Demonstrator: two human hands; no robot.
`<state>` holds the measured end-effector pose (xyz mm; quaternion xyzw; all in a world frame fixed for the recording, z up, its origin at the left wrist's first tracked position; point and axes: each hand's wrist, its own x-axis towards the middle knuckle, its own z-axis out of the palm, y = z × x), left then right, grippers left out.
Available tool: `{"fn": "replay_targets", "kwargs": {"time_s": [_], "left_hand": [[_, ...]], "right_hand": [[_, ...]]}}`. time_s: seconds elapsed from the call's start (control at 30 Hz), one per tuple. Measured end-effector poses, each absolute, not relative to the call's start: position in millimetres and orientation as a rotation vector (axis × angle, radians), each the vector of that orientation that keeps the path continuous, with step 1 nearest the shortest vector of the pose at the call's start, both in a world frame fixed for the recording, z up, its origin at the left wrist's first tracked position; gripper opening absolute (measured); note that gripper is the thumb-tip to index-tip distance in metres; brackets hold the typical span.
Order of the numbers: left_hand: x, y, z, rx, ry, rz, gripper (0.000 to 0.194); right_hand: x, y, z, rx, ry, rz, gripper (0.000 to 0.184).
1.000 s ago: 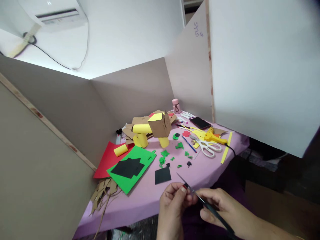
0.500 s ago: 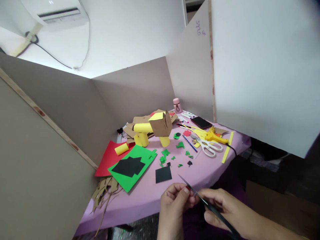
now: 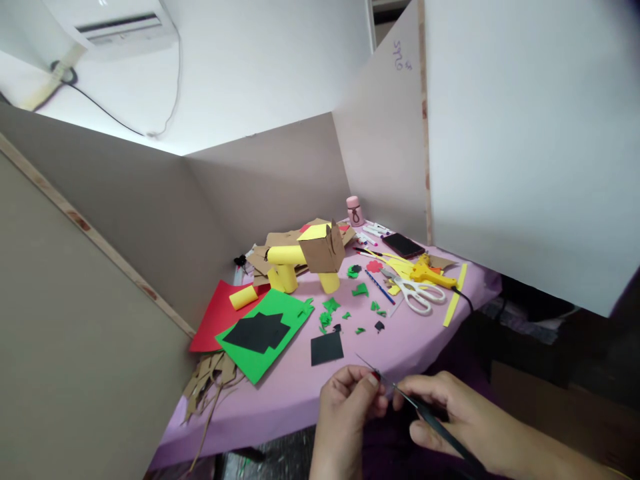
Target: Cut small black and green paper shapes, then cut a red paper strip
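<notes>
Left hand [image 3: 345, 413]: thumb and forefinger pinched together over the near edge; whatever is held between them is too small to make out. Right hand [image 3: 445, 417]: fingers wrapped around the black-handled cutting tool [image 3: 425, 413]. Tool is held in the air between the 2 hands and the table, slim point aimed forward and left, blade passed close by the left fingertips. Actual contact there can't be told.

Table [image 3: 280, 407] is covered in pink cloth. Just beyond the left hand, a black square [image 3: 327, 349] is laid flat. Green scraps [image 3: 360, 291] and black scraps [image 3: 380, 327] are scattered behind it. To the left: green sheet [image 3: 257, 373], partly overlapped onto a red sheet [image 3: 210, 327], with a black cut-out [image 3: 255, 333] on top. 1 yellow roll [image 3: 243, 298] is rested on the red. Brown strips [image 3: 210, 380] are piled at the left edge, partly hung over it.

Mid-table, a yellow-and-cardboard model [image 3: 321, 255] is stood on yellow tubes. To the right: white-handled scissors [image 3: 420, 297], yellow glue gun [image 3: 433, 275], blue pencil [image 3: 379, 287]. Phone [image 3: 403, 245] and pink bottle [image 3: 355, 211] are placed farther back.
</notes>
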<state>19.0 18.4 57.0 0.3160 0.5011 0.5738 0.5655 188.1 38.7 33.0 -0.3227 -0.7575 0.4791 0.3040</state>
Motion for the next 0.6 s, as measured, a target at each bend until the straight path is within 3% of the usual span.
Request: {"fn": "replay_targets", "kwargs": {"time_s": [0.17, 0.3, 0.43, 0.6], "left_hand": [[15.2, 21.3, 52.4, 0.756, 1.173, 1.331, 0.022], [12.7, 24.9, 46.0, 0.708, 1.159, 1.337, 0.024], [10.9, 27.1, 42.0, 0.628, 1.141, 1.400, 0.029], [12.3, 26.8, 40.3, 0.574, 1.114, 1.477, 0.029]], "right_hand": [[186.9, 39.4, 32.3, -0.846, -1.994, 1.282, 0.033], [181.0, 48.5, 26.9, -0.757, -1.839, 1.511, 0.040], [173.4, 61.4, 17.7, -0.780, -1.535, 1.694, 0.037], [160.5, 60.8, 15.9, -0.713, -1.331, 1.648, 0.035]]}}
